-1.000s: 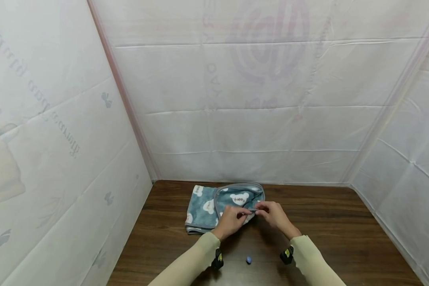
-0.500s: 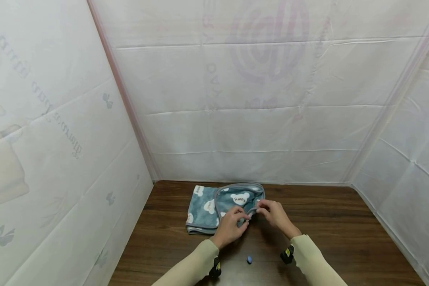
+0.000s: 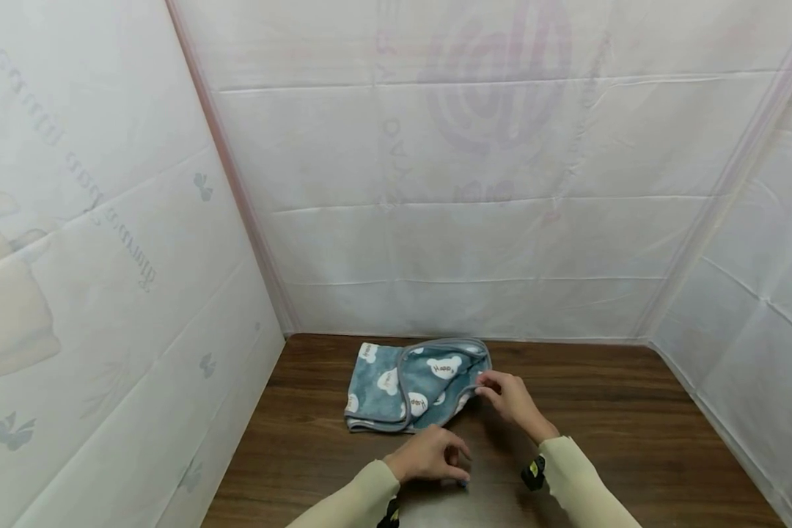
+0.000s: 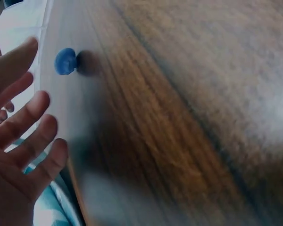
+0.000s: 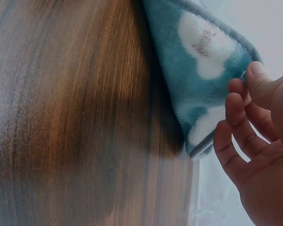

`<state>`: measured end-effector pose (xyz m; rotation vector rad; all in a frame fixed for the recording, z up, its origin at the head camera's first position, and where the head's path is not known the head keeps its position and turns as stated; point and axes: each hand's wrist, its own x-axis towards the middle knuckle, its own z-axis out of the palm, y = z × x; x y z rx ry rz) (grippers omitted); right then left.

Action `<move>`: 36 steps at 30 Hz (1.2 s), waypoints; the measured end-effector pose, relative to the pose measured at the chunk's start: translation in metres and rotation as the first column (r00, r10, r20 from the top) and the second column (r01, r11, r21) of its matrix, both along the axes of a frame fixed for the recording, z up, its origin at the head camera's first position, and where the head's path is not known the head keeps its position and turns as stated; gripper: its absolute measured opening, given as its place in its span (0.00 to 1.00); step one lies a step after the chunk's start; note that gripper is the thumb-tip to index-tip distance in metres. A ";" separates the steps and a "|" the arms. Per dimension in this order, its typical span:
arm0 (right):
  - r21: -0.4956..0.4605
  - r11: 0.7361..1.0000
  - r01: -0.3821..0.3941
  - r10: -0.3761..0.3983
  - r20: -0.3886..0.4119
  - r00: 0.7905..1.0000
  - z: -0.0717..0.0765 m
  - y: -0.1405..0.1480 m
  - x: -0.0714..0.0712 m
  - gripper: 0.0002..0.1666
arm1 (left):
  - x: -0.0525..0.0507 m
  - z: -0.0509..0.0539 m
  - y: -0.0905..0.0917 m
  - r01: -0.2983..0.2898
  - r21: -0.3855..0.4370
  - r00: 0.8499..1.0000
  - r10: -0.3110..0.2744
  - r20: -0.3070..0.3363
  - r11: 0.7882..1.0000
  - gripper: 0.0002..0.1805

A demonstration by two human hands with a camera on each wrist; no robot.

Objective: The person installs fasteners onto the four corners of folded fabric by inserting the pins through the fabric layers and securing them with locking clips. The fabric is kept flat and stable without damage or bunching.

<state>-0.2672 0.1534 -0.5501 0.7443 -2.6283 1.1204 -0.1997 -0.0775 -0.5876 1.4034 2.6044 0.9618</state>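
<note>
A folded teal fleece blanket (image 3: 378, 396) with grey edging and white bear-head prints lies at the back of the table. My right hand (image 3: 510, 396) pinches its grey edge at the right between thumb and index finger, lifting that corner a little, as the right wrist view shows. In front of the blanket, my left hand (image 3: 429, 455) is over the table beside a small blue knob-shaped piece (image 4: 65, 61). In the left wrist view its fingers are spread and apart from that piece. The head view mostly hides the piece behind the fingertips.
The dark wooden table (image 3: 633, 440) meets white printed sheeting (image 3: 435, 242) at the back, left and right. Its rear edge runs just behind the blanket. Black wrist cameras sit at both sleeves.
My left hand has let go of the blanket's edge and come nearer to me, down to the blue piece. My right hand stays at the blanket's edge, still pinching it.
</note>
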 end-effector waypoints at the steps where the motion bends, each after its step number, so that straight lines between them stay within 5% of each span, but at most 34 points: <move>1: 0.002 1.000 0.005 -0.005 0.004 1.000 0.000 0.000 0.000 0.04 | 0.001 -0.001 0.000 0.008 -0.028 1.000 -0.008 -0.002 1.000 0.12; 11: 0.012 0.999 0.032 -0.032 0.042 0.999 -0.001 -0.001 0.003 0.04 | 0.006 -0.002 0.002 -0.001 -0.198 0.998 -0.012 -0.067 0.980 0.09; 22: -0.012 1.000 0.024 -0.024 0.003 1.000 -0.002 0.000 0.002 0.04 | 0.004 -0.004 0.002 -0.014 -0.202 0.999 0.004 -0.048 0.979 0.05; 27: -0.024 1.000 0.018 -0.018 -0.001 1.000 -0.003 0.000 0.002 0.04 | 0.001 -0.004 0.001 -0.032 -0.148 0.999 0.028 -0.030 0.988 0.01; 36: -0.048 0.999 -0.005 0.005 -0.006 1.000 -0.005 -0.001 0.002 0.06 | -0.008 0.003 -0.001 -0.109 0.104 0.993 0.114 -0.044 0.989 0.04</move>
